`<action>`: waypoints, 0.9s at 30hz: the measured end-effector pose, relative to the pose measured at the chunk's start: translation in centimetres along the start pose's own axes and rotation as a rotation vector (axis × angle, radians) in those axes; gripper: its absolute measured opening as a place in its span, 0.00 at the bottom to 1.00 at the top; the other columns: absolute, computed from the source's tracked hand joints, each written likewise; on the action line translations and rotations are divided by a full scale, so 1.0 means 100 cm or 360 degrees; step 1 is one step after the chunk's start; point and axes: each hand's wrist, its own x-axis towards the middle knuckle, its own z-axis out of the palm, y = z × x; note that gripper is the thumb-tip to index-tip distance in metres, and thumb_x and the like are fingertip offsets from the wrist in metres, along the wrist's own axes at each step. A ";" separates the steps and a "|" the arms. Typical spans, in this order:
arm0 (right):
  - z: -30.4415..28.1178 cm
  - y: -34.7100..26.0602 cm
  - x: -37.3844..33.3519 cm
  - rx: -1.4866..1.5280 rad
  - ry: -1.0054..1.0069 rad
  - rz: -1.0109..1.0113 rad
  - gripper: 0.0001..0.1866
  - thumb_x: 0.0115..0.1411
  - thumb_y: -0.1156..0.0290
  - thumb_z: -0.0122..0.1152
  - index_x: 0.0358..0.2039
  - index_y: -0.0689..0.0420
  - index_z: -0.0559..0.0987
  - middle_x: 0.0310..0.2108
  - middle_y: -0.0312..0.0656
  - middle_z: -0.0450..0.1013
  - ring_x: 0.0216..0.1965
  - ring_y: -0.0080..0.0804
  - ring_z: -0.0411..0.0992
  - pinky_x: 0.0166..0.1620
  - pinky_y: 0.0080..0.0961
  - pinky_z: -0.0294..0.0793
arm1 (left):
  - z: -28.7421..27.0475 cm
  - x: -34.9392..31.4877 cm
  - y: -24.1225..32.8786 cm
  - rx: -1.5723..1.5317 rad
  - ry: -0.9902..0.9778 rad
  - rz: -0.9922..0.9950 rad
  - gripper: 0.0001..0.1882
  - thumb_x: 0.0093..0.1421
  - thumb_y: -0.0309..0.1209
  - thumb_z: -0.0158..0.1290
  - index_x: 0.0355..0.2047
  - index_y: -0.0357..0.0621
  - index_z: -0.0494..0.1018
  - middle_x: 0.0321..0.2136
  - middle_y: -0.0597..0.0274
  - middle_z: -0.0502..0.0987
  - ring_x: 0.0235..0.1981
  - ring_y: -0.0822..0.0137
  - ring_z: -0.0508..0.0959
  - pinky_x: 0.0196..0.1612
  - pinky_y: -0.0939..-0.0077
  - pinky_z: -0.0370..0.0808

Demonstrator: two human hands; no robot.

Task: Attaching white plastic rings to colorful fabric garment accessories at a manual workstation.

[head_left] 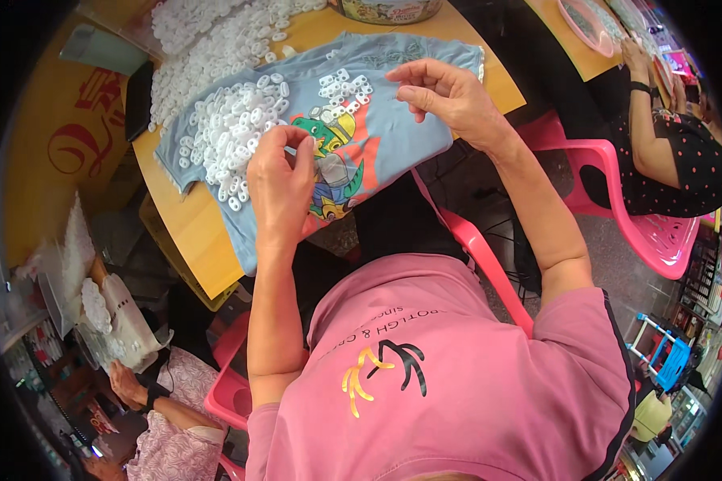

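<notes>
My left hand (281,180) is over the right edge of a pile of small white oval plastic pieces (237,120), each with holes. Its thumb and forefinger are pinched together; whatever is between them is too small to make out. Out to the right, my right hand (453,100) hovers over the cloth, thumb and forefinger curved with a gap between their tips and nothing visible in it. Both hands are above a blue-grey shirt (409,148) with a colourful cartoon print, spread on the table. Between them lies a small cluster of joined white pieces (345,88).
A larger heap of white pieces (208,64) covers the back of the wooden table (192,248). Nearby are a dark phone-like slab (139,100) and a round tin (389,10). Pink chairs (618,192) stand around. Other people sit at right and lower left.
</notes>
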 end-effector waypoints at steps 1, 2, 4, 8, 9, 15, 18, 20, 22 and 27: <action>0.000 0.001 0.000 0.0013 -0.0004 0.0008 0.16 0.63 0.70 0.60 0.49 0.62 0.76 0.33 0.32 0.73 0.29 0.14 0.68 0.36 0.14 0.71 | 0.001 0.002 -0.001 0.0173 0.0065 0.0160 0.05 0.57 0.25 0.58 0.34 0.38 0.75 0.26 0.58 0.76 0.22 0.69 0.74 0.26 0.74 0.70; 0.001 0.001 -0.001 0.0018 0.0005 0.0007 0.16 0.63 0.70 0.60 0.49 0.62 0.76 0.33 0.32 0.73 0.29 0.14 0.68 0.36 0.14 0.71 | 0.002 0.004 -0.001 0.0344 0.0129 0.0320 0.05 0.57 0.25 0.58 0.34 0.38 0.75 0.27 0.58 0.76 0.23 0.68 0.74 0.26 0.73 0.70; 0.003 -0.001 -0.002 0.0049 -0.0006 0.0022 0.16 0.63 0.70 0.60 0.49 0.62 0.76 0.34 0.33 0.74 0.29 0.15 0.68 0.35 0.15 0.71 | 0.009 0.006 0.009 0.0213 0.0129 0.0444 0.05 0.57 0.24 0.58 0.34 0.38 0.75 0.28 0.58 0.76 0.23 0.67 0.75 0.26 0.73 0.70; 0.006 -0.001 -0.002 0.0082 0.0005 -0.0002 0.15 0.63 0.70 0.60 0.48 0.62 0.77 0.35 0.34 0.74 0.29 0.15 0.69 0.34 0.15 0.72 | 0.031 0.007 0.029 -0.0282 -0.0168 0.0448 0.06 0.56 0.22 0.58 0.34 0.37 0.75 0.28 0.57 0.76 0.24 0.66 0.75 0.26 0.73 0.71; 0.007 -0.002 -0.003 0.0109 -0.0014 -0.0009 0.15 0.63 0.70 0.60 0.48 0.62 0.77 0.35 0.34 0.74 0.29 0.16 0.69 0.34 0.16 0.72 | 0.037 0.009 0.029 -0.0271 -0.0179 0.0510 0.07 0.56 0.23 0.59 0.34 0.37 0.75 0.27 0.57 0.76 0.22 0.68 0.74 0.25 0.75 0.70; 0.008 -0.004 -0.003 0.0171 -0.0021 -0.0028 0.15 0.63 0.69 0.60 0.48 0.62 0.77 0.33 0.33 0.74 0.29 0.16 0.69 0.34 0.16 0.72 | 0.049 0.014 0.035 -0.0438 -0.0214 0.0285 0.05 0.57 0.23 0.58 0.33 0.37 0.74 0.23 0.60 0.75 0.20 0.73 0.73 0.23 0.78 0.69; 0.006 -0.002 -0.004 0.0187 -0.0023 -0.0032 0.15 0.63 0.69 0.60 0.48 0.62 0.77 0.33 0.33 0.74 0.29 0.16 0.69 0.34 0.16 0.72 | 0.052 0.016 0.036 -0.0545 -0.0230 0.0210 0.05 0.58 0.24 0.58 0.32 0.37 0.74 0.23 0.61 0.75 0.20 0.75 0.73 0.24 0.80 0.69; 0.006 -0.002 -0.003 0.0187 -0.0030 -0.0032 0.15 0.63 0.69 0.60 0.48 0.62 0.77 0.33 0.33 0.74 0.29 0.15 0.70 0.34 0.16 0.72 | 0.053 0.016 0.033 -0.0576 -0.0253 0.0167 0.05 0.59 0.25 0.58 0.33 0.37 0.74 0.23 0.62 0.76 0.21 0.76 0.73 0.24 0.80 0.70; 0.007 -0.003 -0.004 0.0195 -0.0028 -0.0029 0.15 0.63 0.70 0.60 0.49 0.62 0.76 0.33 0.33 0.73 0.29 0.16 0.70 0.35 0.15 0.72 | 0.054 0.016 0.033 -0.0609 -0.0275 0.0124 0.05 0.59 0.25 0.58 0.34 0.37 0.74 0.24 0.64 0.76 0.21 0.76 0.74 0.25 0.81 0.70; 0.009 0.000 -0.005 0.0265 -0.0018 -0.0078 0.18 0.62 0.72 0.60 0.52 0.62 0.73 0.33 0.32 0.73 0.33 0.17 0.70 0.36 0.15 0.72 | 0.054 0.016 0.035 -0.1102 -0.0409 -0.0307 0.09 0.62 0.30 0.57 0.36 0.36 0.74 0.25 0.65 0.77 0.24 0.75 0.76 0.27 0.83 0.72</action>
